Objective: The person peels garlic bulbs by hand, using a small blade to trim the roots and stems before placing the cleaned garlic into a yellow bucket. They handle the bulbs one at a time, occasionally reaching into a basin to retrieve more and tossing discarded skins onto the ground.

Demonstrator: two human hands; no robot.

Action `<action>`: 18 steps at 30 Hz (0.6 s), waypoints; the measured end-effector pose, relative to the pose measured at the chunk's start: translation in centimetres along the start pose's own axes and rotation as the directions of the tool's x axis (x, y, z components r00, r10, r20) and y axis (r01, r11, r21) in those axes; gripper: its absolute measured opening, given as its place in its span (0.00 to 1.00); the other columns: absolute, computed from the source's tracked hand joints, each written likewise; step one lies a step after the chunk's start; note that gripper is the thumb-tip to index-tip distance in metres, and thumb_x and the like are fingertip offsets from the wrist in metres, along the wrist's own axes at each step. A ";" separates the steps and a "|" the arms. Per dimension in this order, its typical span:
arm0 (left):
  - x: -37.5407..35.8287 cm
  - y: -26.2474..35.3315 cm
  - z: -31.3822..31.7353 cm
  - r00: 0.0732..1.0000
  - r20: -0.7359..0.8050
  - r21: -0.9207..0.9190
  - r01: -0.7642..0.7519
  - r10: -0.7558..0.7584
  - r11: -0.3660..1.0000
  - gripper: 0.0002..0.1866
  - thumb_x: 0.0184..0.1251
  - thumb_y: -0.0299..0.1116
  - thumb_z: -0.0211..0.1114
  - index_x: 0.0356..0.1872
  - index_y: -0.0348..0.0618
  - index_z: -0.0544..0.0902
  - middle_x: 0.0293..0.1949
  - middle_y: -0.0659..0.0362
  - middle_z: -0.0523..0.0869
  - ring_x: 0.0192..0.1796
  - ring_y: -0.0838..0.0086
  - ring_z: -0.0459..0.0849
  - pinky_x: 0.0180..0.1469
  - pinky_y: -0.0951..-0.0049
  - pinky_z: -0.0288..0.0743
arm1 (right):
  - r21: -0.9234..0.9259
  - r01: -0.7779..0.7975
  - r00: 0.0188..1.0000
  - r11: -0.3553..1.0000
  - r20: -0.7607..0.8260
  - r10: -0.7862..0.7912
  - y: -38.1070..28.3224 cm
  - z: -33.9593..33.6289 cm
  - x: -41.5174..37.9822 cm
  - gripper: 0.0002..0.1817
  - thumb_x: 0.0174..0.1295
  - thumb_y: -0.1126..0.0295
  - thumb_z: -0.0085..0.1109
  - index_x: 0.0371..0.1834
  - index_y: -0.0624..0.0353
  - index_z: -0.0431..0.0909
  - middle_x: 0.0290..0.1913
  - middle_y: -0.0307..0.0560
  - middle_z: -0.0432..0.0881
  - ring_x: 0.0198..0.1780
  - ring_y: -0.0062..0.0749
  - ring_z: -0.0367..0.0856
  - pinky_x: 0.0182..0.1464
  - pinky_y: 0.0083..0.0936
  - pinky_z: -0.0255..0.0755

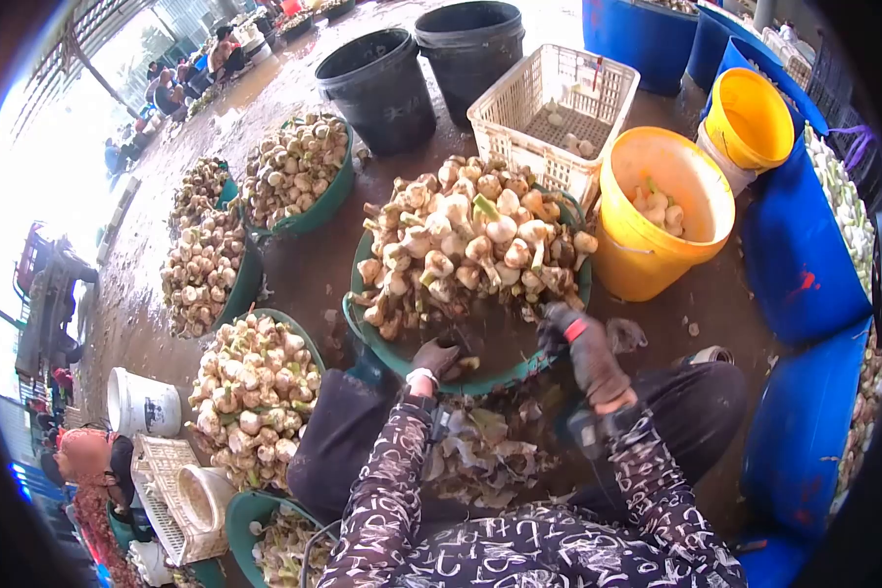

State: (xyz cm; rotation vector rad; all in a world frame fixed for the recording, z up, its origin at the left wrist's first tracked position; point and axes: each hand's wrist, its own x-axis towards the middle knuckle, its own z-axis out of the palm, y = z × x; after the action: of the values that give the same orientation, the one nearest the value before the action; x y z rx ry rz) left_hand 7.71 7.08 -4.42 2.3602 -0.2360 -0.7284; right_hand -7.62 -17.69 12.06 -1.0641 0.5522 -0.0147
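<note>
Two gloved hands, left and right, rest at the round green basin's rim beneath piled white garlic bulbs; grip of either cannot be told.

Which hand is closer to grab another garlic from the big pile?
Probably the right hand. Its gloved fingers reach up to the near edge of the garlic pile, while the left hand rests lower, on the bare part of the green basin, farther from the bulbs.

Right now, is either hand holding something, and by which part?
It cannot be told. Both gloved hands, left hand and right hand, reach into the green basin of garlic.
</note>
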 end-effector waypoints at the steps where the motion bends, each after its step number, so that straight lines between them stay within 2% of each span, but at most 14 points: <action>1: 0.4 -1.5 1.6 0.988 0.109 -0.090 -0.102 0.111 0.991 0.20 0.54 0.47 0.63 0.44 0.47 0.83 0.41 0.51 0.86 0.45 0.56 0.84 0.46 0.64 0.76 | -0.198 0.089 0.996 0.976 -0.002 -0.091 3.7 -0.5 -0.5 0.15 0.64 0.55 0.58 0.34 0.57 0.81 0.27 0.32 0.76 0.31 0.14 0.72 0.36 0.20 0.68; 2: 0.0 -1.9 3.0 0.952 0.204 -0.190 -0.190 0.228 0.963 0.21 0.53 0.46 0.66 0.46 0.48 0.82 0.42 0.53 0.85 0.45 0.57 0.83 0.47 0.63 0.75 | -0.158 -0.122 0.993 0.980 -0.020 0.120 6.1 0.0 -1.6 0.17 0.62 0.54 0.60 0.34 0.59 0.80 0.26 0.32 0.76 0.30 0.17 0.73 0.34 0.20 0.68; 3: -4.8 4.2 1.2 0.797 0.277 0.305 -0.603 0.537 0.737 0.17 0.54 0.42 0.65 0.43 0.48 0.82 0.38 0.53 0.85 0.43 0.58 0.83 0.44 0.65 0.76 | -0.228 -0.136 0.991 0.964 -0.028 0.133 9.0 -0.1 -2.0 0.19 0.62 0.53 0.60 0.33 0.61 0.80 0.25 0.32 0.76 0.26 0.22 0.73 0.31 0.24 0.68; 5: -6.2 2.9 4.7 0.822 0.170 -0.001 -0.551 0.543 0.835 0.15 0.60 0.41 0.63 0.45 0.46 0.81 0.37 0.56 0.85 0.39 0.64 0.84 0.42 0.69 0.76 | -0.384 0.104 0.990 0.917 -0.049 -0.133 12.8 0.1 -2.5 0.20 0.60 0.53 0.61 0.32 0.63 0.81 0.23 0.35 0.77 0.24 0.25 0.74 0.29 0.29 0.68; 6: -8.5 5.0 4.1 0.931 0.240 -0.264 -0.209 0.274 0.942 0.17 0.61 0.42 0.63 0.47 0.45 0.81 0.36 0.58 0.85 0.38 0.68 0.82 0.41 0.70 0.75 | -0.381 0.102 0.990 0.919 -0.049 -0.130 13.3 -0.1 -2.4 0.20 0.60 0.53 0.61 0.32 0.63 0.81 0.23 0.35 0.77 0.24 0.25 0.74 0.29 0.29 0.68; 7: -11.9 8.4 2.6 0.927 0.376 -0.465 0.182 0.007 0.866 0.18 0.63 0.43 0.63 0.48 0.43 0.80 0.35 0.61 0.84 0.36 0.72 0.81 0.40 0.72 0.75 | -0.367 0.111 0.976 0.923 -0.134 -0.171 13.6 -0.2 -2.4 0.21 0.60 0.52 0.61 0.31 0.63 0.81 0.22 0.39 0.78 0.24 0.25 0.74 0.30 0.30 0.68; 8: -14.1 10.9 0.9 0.897 0.442 -0.568 0.294 -0.017 0.769 0.21 0.64 0.42 0.64 0.52 0.37 0.78 0.38 0.63 0.83 0.39 0.78 0.78 0.43 0.75 0.74 | -0.355 0.122 0.953 0.927 -0.219 -0.209 13.7 -0.4 -2.5 0.21 0.60 0.52 0.61 0.30 0.63 0.81 0.21 0.43 0.79 0.24 0.25 0.74 0.30 0.31 0.68; 9: -15.3 11.3 0.9 0.897 0.442 -0.566 0.296 -0.020 0.770 0.21 0.64 0.42 0.64 0.52 0.37 0.78 0.38 0.63 0.83 0.39 0.78 0.78 0.43 0.75 0.74 | -0.352 0.121 0.953 0.928 -0.219 -0.208 13.2 -0.8 -2.8 0.21 0.60 0.52 0.61 0.30 0.63 0.81 0.21 0.43 0.79 0.24 0.25 0.74 0.30 0.31 0.68; 10: -16.4 11.4 1.0 0.943 0.279 -0.563 0.007 0.182 0.827 0.24 0.62 0.44 0.66 0.52 0.37 0.78 0.40 0.59 0.83 0.41 0.75 0.80 0.46 0.74 0.74 | -0.400 0.070 0.975 0.914 -0.165 -0.147 12.6 -1.5 -3.3 0.22 0.60 0.51 0.61 0.30 0.64 0.82 0.21 0.48 0.79 0.25 0.25 0.73 0.31 0.32 0.68; 11: -17.2 11.2 1.2 0.911 0.123 -0.506 -0.283 0.393 0.815 0.26 0.60 0.46 0.68 0.52 0.37 0.78 0.43 0.54 0.84 0.44 0.72 0.82 0.48 0.73 0.75 | -0.450 0.025 0.990 0.893 -0.112 -0.084 12.2 -1.8 -3.8 0.23 0.60 0.51 0.60 0.30 0.65 0.82 0.21 0.52 0.79 0.25 0.26 0.73 0.31 0.32 0.68; 12: -17.5 10.7 1.2 0.900 0.131 -0.387 -0.340 0.416 0.857 0.27 0.57 0.38 0.71 0.55 0.35 0.76 0.46 0.58 0.83 0.48 0.79 0.77 0.53 0.75 0.72 | -0.457 0.098 0.984 0.884 -0.086 -0.154 12.2 -1.5 -4.3 0.24 0.61 0.50 0.59 0.29 0.66 0.81 0.20 0.54 0.78 0.25 0.25 0.71 0.32 0.32 0.68; 15: -18.6 11.0 0.9 0.893 0.168 -0.266 -0.366 0.417 0.892 0.27 0.55 0.37 0.72 0.55 0.35 0.76 0.46 0.58 0.83 0.47 0.78 0.78 0.52 0.75 0.72 | -0.522 0.139 0.984 0.841 -0.021 -0.175 11.1 -1.1 -5.7 0.23 0.62 0.52 0.57 0.29 0.66 0.80 0.19 0.52 0.75 0.25 0.25 0.71 0.32 0.33 0.68; 16: -18.9 11.3 0.4 0.905 0.244 -0.260 -0.285 0.348 0.923 0.28 0.54 0.37 0.74 0.54 0.34 0.77 0.45 0.59 0.83 0.45 0.79 0.78 0.51 0.75 0.73 | -0.521 0.140 0.984 0.842 -0.019 -0.175 11.4 -1.3 -5.8 0.23 0.62 0.52 0.57 0.29 0.66 0.80 0.19 0.52 0.75 0.25 0.25 0.71 0.32 0.33 0.68; 18: -18.9 10.7 0.6 0.896 0.256 -0.294 -0.286 0.363 0.912 0.26 0.55 0.39 0.72 0.53 0.34 0.78 0.44 0.60 0.83 0.44 0.79 0.79 0.50 0.75 0.74 | -0.545 0.200 0.979 0.814 0.153 -0.138 11.7 -1.7 -5.9 0.15 0.68 0.64 0.52 0.36 0.66 0.81 0.30 0.35 0.79 0.34 0.14 0.72 0.35 0.19 0.69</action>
State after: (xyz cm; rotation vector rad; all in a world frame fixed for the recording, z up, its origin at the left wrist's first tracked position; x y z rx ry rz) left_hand -8.12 4.95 10.38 1.8965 -0.6239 -0.8964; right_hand -16.39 -11.68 4.26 -1.6808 0.3653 0.0508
